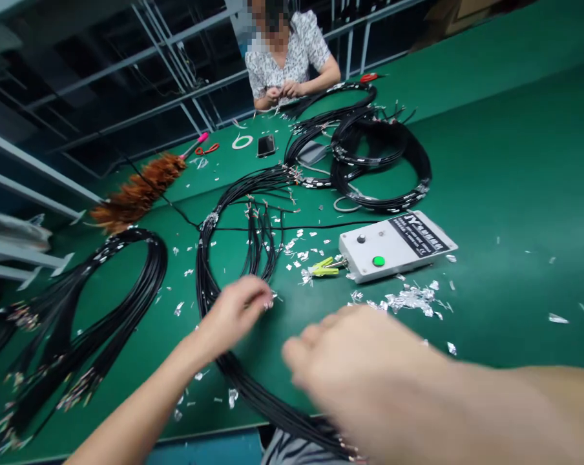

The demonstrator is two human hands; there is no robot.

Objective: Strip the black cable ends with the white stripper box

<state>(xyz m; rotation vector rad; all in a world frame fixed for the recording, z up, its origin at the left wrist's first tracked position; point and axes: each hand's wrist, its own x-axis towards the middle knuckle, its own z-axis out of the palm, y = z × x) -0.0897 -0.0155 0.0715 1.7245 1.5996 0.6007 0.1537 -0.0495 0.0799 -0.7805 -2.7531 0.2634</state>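
My left hand (241, 307) is closed in a pinch beside a bundle of thin black cables (260, 242). Pale strands like a stripped cable end show at its fingertips; the rest of that cable is hidden. My right hand (343, 355) is in front of me, smeared by motion. Its fingers look curled, but whether they hold anything is hidden. A large coil of black cables (205, 258) curves around behind my left forearm and down to my lap. Beyond my right hand lies a white box (393, 248) with a green button and a yellow-green clip (325, 266) at its end.
Foil scraps (411, 299) litter the green table (505, 213). More black cable bundles lie at the left (146, 284) and far middle (420, 161). A brown duster (144, 190), phone (265, 146) and tape roll (242, 141) are farther back. Another person (289, 58) sits opposite, hands together.
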